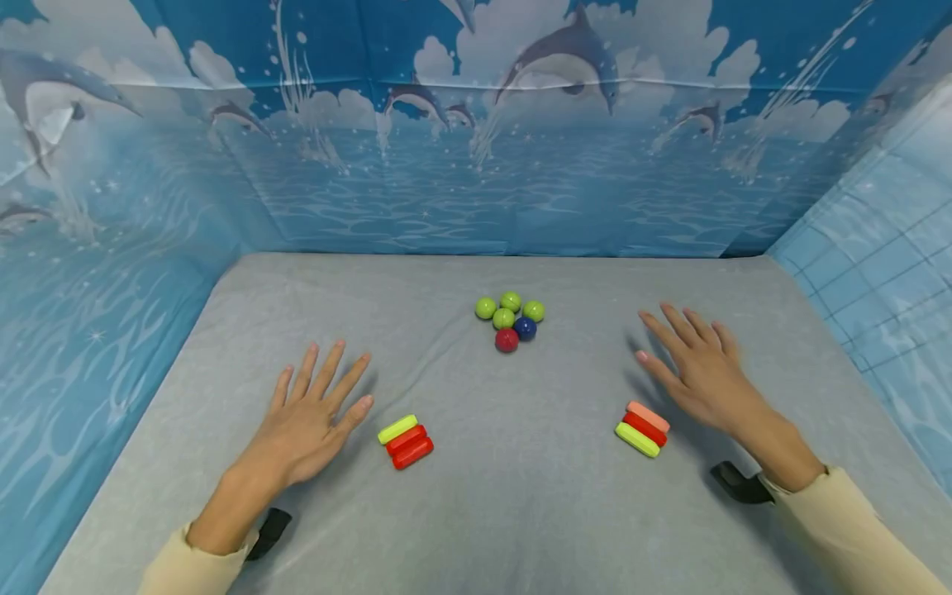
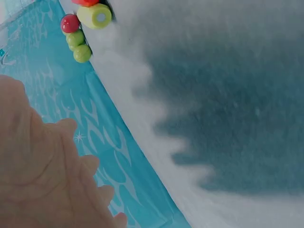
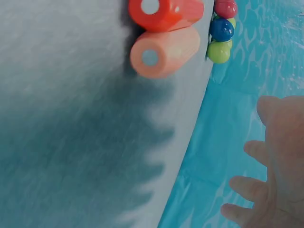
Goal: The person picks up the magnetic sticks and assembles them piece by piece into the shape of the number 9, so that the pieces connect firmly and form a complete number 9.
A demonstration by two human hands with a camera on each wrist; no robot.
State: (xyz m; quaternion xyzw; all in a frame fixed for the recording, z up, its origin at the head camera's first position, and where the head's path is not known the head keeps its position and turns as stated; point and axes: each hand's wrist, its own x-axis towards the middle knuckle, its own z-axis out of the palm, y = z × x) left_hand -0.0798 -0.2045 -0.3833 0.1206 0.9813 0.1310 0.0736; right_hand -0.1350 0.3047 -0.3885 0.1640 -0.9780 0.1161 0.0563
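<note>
My left hand hovers palm down over the left of the table, fingers straight and spread, touching nothing. Just right of it lie a yellow-green stick and two red sticks, side by side. On the right, my right hand also hangs above the cloth with spread fingers, holding nothing. Near its thumb are a salmon stick, a red stick and a yellow-green stick in a row. The right wrist view shows the salmon stick as a short rod with a pale round spot on its end.
Farther back at the middle, several green balls cluster with a blue ball and a red ball. Grey cloth covers the table. A blue dolphin-print curtain surrounds its back and sides.
</note>
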